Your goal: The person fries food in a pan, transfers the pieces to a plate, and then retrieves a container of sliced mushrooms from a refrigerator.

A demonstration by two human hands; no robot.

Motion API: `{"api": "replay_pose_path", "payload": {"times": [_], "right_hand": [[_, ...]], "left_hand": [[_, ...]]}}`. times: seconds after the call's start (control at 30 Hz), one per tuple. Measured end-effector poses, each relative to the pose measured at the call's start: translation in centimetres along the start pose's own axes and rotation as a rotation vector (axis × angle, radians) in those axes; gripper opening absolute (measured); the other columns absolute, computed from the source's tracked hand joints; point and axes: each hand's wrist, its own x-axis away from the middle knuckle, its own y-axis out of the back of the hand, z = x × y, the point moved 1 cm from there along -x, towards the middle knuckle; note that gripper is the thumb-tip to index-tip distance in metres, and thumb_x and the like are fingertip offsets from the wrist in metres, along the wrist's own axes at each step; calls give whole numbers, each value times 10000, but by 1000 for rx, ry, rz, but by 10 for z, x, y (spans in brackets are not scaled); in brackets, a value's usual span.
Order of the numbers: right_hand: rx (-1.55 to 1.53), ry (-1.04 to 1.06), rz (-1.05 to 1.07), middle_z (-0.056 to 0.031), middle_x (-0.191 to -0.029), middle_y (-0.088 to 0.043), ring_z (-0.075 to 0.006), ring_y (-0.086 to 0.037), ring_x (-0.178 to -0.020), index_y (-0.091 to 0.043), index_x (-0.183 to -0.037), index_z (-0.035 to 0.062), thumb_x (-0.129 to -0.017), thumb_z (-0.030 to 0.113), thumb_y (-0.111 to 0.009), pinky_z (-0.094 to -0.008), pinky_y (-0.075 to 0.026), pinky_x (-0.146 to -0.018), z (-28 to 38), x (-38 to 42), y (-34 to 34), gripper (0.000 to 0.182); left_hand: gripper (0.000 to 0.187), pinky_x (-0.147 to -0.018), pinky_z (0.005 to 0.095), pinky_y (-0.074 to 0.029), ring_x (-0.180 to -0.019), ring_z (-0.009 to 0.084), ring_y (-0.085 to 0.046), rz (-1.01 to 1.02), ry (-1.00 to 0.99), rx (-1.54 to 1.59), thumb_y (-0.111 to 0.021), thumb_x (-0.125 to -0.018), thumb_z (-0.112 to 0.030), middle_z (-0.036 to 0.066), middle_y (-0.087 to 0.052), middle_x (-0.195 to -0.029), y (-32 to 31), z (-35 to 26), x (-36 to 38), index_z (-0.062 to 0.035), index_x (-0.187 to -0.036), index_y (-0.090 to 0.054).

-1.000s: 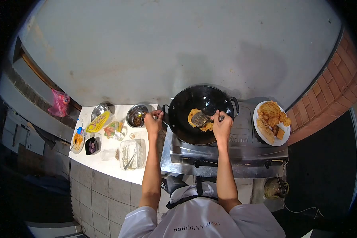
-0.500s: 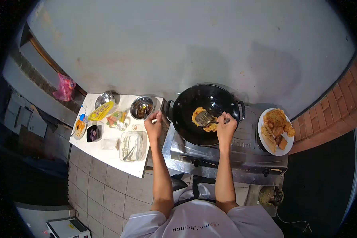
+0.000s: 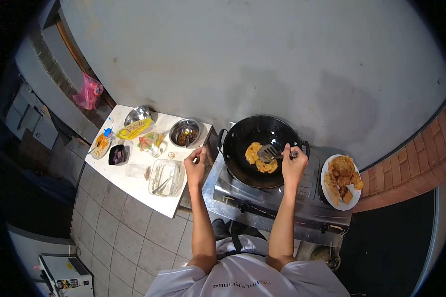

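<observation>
My right hand (image 3: pixel 294 166) is wrapped round the handle of a slotted metal spatula (image 3: pixel 268 153). The spatula's blade overlaps the right side of a golden egg fritter (image 3: pixel 253 150) in the black wok (image 3: pixel 238 171). This fritter lies flat near the middle of the wok, its edges uneven. My left hand (image 3: pixel 195 167) hovers left of the wok, by the right edge of the white table (image 3: pixel 139 190). Its fingers are curled in toward the thumb, with nothing visible in them.
The wok sits on a steel gas stove (image 3: pixel 262 207). On the right a white plate (image 3: pixel 327 171) holds fried food. The left table carries a metal bowl (image 3: pixel 185 132) of dark sauce, a glass container (image 3: pixel 165 178), a yellow packet (image 3: pixel 135 129) and a small black bowl (image 3: pixel 117 155).
The spatula has shifted right across the fritter, uncovering more of its middle and lower part. My right hand has drawn slightly right. The whole view has tilted a little.
</observation>
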Motion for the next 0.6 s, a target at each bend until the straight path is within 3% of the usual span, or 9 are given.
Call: {"api": "replay_pose_path", "payload": {"times": [0.27,0.47,0.6], "right_hand": [[69,99,173,-137,-513,-458,-187,-431,-441,-524,-684,-34,-814,111,-618,-335,-366,-480,19,-4,-14,216],[136,84,259,-193,-563,-484,-333,-496,-491,-487,-718,-44,-859,136,-576,-383,-386,-504,36,-11,-27,246],[200,90,297,-225,-627,-531,-423,-535,-632,-500,-763,-53,-867,152,-561,-425,-402,-559,30,-14,-41,239]], "left_hand": [[263,-635,215,-423,-684,61,-497,174,50,76,-610,-863,-164,7,-585,-754,8,1,3,33,-1036,-633],[262,-647,215,-422,-701,63,-508,244,33,98,-609,-864,-163,17,-611,-788,12,2,-15,28,-1042,-633],[282,-678,223,-434,-736,79,-529,314,-43,91,-607,-866,-170,40,-630,-829,14,6,-31,36,-1057,-622]]}}
